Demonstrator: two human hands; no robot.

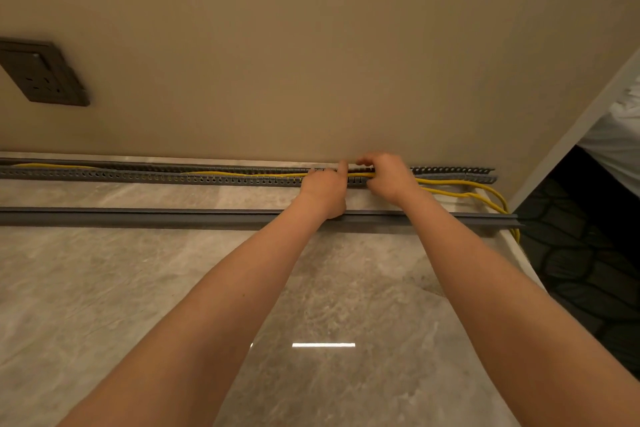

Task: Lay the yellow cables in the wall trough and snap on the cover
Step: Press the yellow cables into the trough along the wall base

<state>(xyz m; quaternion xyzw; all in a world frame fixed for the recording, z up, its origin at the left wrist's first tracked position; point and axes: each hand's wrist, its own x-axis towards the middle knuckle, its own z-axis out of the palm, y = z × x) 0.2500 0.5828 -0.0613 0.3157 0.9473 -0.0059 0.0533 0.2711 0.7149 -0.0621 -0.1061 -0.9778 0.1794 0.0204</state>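
your right hand [388, 177] fingers curl round the yellow cables [450, 185] over the trough [138, 177] at the far wall [311, 45]; left hand [323, 191] grip can't tell. seat cables fully, working right, before the cover [138, 217].

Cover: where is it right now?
Head view: the cover lies loose on the counter, parallel to the trough and nearer the camera. It runs from the left edge to the counter's right end, beneath both forearms.

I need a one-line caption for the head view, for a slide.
The left hand and right hand hold yellow cables at the wall trough; the cover lies loose on the marble-patterned surface.
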